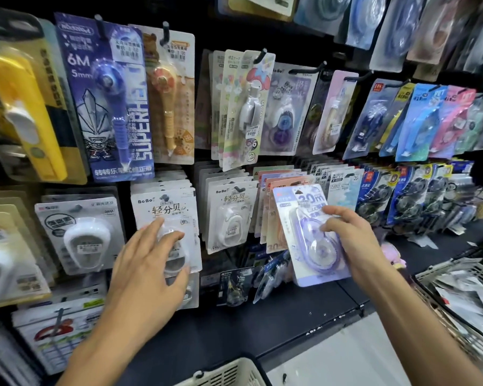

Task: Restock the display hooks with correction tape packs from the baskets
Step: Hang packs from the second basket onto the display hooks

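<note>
My right hand (349,240) grips a lilac correction tape pack (310,235) marked 30m, holding it up in front of the orange and pink packs (273,190) hanging on a lower hook. My left hand (148,263) lies with spread fingers on a white BoBo correction tape pack (165,213) hanging in the lower row; its fingertips touch the blister. Whether the thumb curls round that pack's edge is unclear.
Black display wall with rows of hooks full of correction tape packs, e.g. a blue Superhero pack (109,101). A dark shelf ledge (262,330) runs below. A white basket (229,374) sits at bottom centre, a second basket (463,291) with packs at the right.
</note>
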The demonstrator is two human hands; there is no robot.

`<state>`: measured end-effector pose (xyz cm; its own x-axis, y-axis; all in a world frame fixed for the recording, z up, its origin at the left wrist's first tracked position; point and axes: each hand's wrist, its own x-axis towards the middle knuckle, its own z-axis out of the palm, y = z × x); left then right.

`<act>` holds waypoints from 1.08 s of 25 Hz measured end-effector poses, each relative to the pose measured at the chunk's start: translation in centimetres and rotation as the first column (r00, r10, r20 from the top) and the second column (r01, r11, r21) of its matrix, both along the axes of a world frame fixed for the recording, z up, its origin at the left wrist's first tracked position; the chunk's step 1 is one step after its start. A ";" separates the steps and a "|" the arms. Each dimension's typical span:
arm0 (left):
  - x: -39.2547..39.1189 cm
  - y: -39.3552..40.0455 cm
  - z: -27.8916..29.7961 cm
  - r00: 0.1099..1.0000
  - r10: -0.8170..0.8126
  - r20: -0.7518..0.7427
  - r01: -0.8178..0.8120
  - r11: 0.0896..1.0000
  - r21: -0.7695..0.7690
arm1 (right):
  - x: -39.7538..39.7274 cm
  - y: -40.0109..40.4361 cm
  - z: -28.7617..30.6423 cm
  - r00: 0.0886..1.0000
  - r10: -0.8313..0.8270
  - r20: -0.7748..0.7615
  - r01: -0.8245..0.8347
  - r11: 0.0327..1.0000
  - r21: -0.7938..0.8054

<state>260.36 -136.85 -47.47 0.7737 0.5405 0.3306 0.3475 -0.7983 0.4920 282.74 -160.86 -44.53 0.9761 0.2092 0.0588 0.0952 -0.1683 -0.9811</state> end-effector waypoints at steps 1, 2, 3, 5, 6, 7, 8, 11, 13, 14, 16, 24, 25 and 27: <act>0.0 0.0 0.0 1.000 -0.006 0.000 0.006 1.000 0.010 | 0.3 -0.2 0.2 1.000 0.003 0.002 -0.003 0.999 0.035; 0.0 0.0 -0.1 1.000 -0.007 -0.005 0.007 1.000 0.023 | 0.7 -0.4 0.5 0.999 0.031 -0.014 -0.030 0.997 0.078; 0.0 0.0 -0.1 1.000 -0.004 -0.013 0.005 0.999 0.037 | 0.9 -0.6 0.6 0.996 0.080 -0.041 -0.074 0.989 0.131; 0.0 0.1 -0.3 0.999 0.005 -0.038 -0.002 0.998 0.057 | 1.2 -0.8 0.6 0.988 0.149 -0.045 -0.138 0.972 0.190; -0.1 0.1 -0.4 0.999 0.009 -0.052 -0.005 0.998 0.064 | 1.3 -0.7 0.4 0.991 0.136 -0.019 -0.130 0.976 0.174; 0.0 0.1 -0.6 0.998 0.010 -0.063 -0.006 0.997 0.071 | 1.5 -0.4 0.2 0.996 0.094 0.008 -0.095 0.986 0.137; 0.0 0.1 -0.7 0.997 0.011 -0.072 -0.006 0.997 0.079 | 1.7 0.1 0.0 0.999 0.046 0.024 -0.048 0.994 0.098; 0.1 0.1 -0.8 0.995 0.007 -0.099 0.004 0.994 0.105 | 2.1 1.3 -0.5 0.998 -0.002 0.065 -0.002 0.998 0.057; 0.2 0.1 -1.1 0.993 -0.001 -0.116 0.015 0.993 0.119 | 2.5 2.0 -0.8 0.993 0.071 0.093 -0.070 0.997 -0.010; 0.2 0.1 -1.3 0.992 -0.009 -0.123 0.025 0.992 0.127 | 2.7 2.4 -1.1 0.988 0.124 0.088 -0.121 0.992 -0.038; 0.4 0.4 -1.7 0.991 -0.030 -0.127 0.048 0.989 0.138 | 2.7 3.2 -1.9 0.978 0.163 0.133 -0.142 0.978 -0.153; -1.3 -0.6 -5.7 0.965 -0.045 0.260 0.041 0.999 0.022 | -2.9 6.2 -4.9 0.945 -0.248 0.212 0.264 0.963 -0.048; -2.2 -0.6 -8.2 0.990 -0.048 0.133 0.063 0.992 -0.111 | -4.7 6.8 -7.1 0.961 -0.165 0.222 0.185 0.980 -0.076; -5.0 -1.3 -14.4 0.976 -0.088 -0.197 0.032 0.962 -0.271 | -9.3 7.6 -13.4 0.965 0.115 0.235 -0.046 0.958 -0.283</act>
